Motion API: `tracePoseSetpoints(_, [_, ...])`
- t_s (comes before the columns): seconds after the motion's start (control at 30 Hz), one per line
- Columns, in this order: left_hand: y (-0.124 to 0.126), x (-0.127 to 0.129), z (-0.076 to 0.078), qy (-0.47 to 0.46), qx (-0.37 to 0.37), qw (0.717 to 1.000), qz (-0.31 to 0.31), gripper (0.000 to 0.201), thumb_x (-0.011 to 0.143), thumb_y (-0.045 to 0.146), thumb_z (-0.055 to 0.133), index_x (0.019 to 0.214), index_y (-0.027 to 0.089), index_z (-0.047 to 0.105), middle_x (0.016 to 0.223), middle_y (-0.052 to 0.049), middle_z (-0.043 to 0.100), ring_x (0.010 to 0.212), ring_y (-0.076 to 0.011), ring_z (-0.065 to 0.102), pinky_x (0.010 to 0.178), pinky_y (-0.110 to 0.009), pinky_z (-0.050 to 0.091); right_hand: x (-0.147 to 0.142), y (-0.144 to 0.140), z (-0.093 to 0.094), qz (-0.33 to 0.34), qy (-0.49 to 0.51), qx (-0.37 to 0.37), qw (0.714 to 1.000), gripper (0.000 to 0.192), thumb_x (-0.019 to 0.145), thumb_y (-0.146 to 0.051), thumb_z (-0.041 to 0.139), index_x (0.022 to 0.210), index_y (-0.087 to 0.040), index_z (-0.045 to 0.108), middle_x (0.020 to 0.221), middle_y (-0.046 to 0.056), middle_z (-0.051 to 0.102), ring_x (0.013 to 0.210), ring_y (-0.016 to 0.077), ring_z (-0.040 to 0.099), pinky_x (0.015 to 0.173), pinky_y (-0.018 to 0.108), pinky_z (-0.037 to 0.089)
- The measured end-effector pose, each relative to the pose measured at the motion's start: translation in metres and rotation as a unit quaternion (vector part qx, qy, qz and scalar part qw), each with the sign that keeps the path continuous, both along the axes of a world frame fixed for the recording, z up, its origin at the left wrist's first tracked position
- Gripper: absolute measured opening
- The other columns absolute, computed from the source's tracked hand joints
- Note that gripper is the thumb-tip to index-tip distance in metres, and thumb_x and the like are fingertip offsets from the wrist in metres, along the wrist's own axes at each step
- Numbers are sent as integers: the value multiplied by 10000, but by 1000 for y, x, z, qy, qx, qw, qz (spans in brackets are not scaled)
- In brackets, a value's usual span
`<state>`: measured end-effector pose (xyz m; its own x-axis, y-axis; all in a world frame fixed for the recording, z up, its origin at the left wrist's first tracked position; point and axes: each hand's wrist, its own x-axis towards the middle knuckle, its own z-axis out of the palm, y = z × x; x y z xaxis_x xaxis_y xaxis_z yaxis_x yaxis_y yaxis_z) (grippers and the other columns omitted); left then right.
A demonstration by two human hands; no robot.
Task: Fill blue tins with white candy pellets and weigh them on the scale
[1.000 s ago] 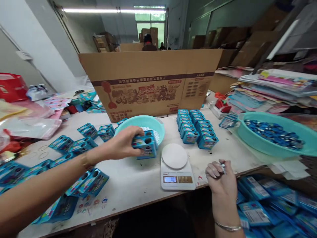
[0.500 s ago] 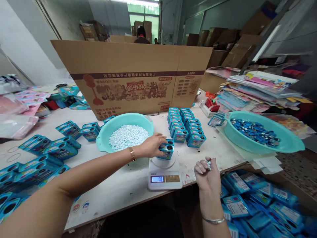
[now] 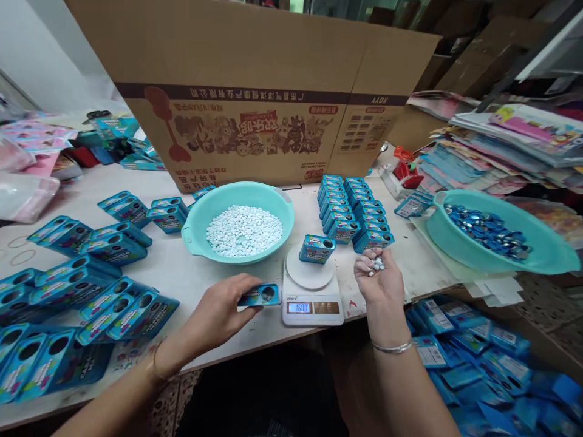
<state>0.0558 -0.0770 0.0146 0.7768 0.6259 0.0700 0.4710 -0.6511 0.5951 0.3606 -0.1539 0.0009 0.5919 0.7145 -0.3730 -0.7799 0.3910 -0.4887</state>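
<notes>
While the right hand (image 3: pixel 380 282) is cupping white pellets (image 3: pixel 378 264), the left (image 3: pixel 229 304) is pinching a blue, probably light carton's (image 3: pixel 265 295) sides beside the white scale (image 3: pixel 314 279).

Shiny silver right-wrist bangle (image 3: pixel 392 348), thin, perhaps gold-toned left-wrist band (image 3: pixel 156 362), and dark clothing (image 3: pixel 259 394) below.

L hand (image 3: pixel 226 311) hides pt of box (image 3: pixel 265 295); ctn (image 3: pixel 255 54) cut off top L.

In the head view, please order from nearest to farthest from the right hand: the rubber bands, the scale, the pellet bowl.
1. Scale, just left of the right hand
2. Pellet bowl, farther left
3. Rubber bands, near the picture's left edge
</notes>
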Motion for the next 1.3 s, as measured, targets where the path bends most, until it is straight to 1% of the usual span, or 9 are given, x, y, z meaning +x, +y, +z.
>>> tracePoseSetpoints(0.13, [-1,-13,-35,48,24,997,48,321,824,203,508,1131,228,597,1077,-65,685,950,-235,659,802,-358,534,-1,12,9,11,-47,9,999,313,946,-392,542,714,-197,465,516,-103,318,372,38,292,344,144,265])
tracePoseSetpoints(0.27, [8,-6,-50,88,46,993,59,366,798,168,503,1152,223,579,1096,-76,674,976,-255,652,802,-374,540,-6,27,23,-8,-56,-18,998,335,983,-394,464,715,-193,469,491,-110,285,353,37,272,331,142,243])
tracePoseSetpoints(0.43, [9,-3,-57,55,92,992,65,460,832,215,535,1291,203,500,1166,-110,643,1038,-288,626,824,-414,550,-11,47,31,-18,-89,-37,995,320,948,-399,541,716,-190,470,507,-106,332,375,32,336,345,128,281])
tracePoseSetpoints(0.63, [-10,1,-42,-140,163,970,112,500,911,261,569,1384,229,412,1280,-119,571,1200,-274,553,966,-426,518,-11,63,29,13,-103,-18,994,329,924,-444,570,726,-196,485,490,-122,281,333,26,236,304,139,190])
tracePoseSetpoints(0.77, [-3,47,-13,-183,159,969,43,518,906,286,590,1383,212,400,1277,-120,581,1203,-263,545,1008,-427,488,-8,63,30,9,-120,3,993,322,915,-444,584,733,-194,494,485,-125,289,331,25,223,307,148,186])
tracePoseSetpoints(0.87, [19,104,1,-66,187,979,-56,646,848,317,646,1403,141,365,1387,-173,508,1305,-323,452,1077,-510,395,-5,53,29,1,-142,27,990,321,872,-444,647,736,-201,488,487,-129,298,335,26,228,314,148,196])
tracePoseSetpoints(0.93, [37,140,1,51,213,973,-69,711,780,280,709,1387,102,385,1424,-206,472,1361,-385,370,1105,-609,290,-1,41,25,-1,-149,38,988,322,849,-445,675,742,-207,488,488,-131,299,337,28,231,316,149,202])
tracePoseSetpoints(1.03, [56,176,-6,147,235,952,-127,420,791,225,673,1170,86,558,1165,-177,651,1186,-356,535,1106,-637,227,11,15,12,-11,-142,44,989,322,822,-434,709,749,-206,495,494,-130,317,339,26,242,319,149,215])
tracePoseSetpoints(1.3, [51,247,-18,81,279,943,-166,223,835,261,590,1025,145,608,1029,-118,660,1094,-303,531,1128,-631,152,42,-48,-32,-82,-87,44,992,322,758,-391,777,755,-200,518,496,-120,376,343,28,289,321,150,232])
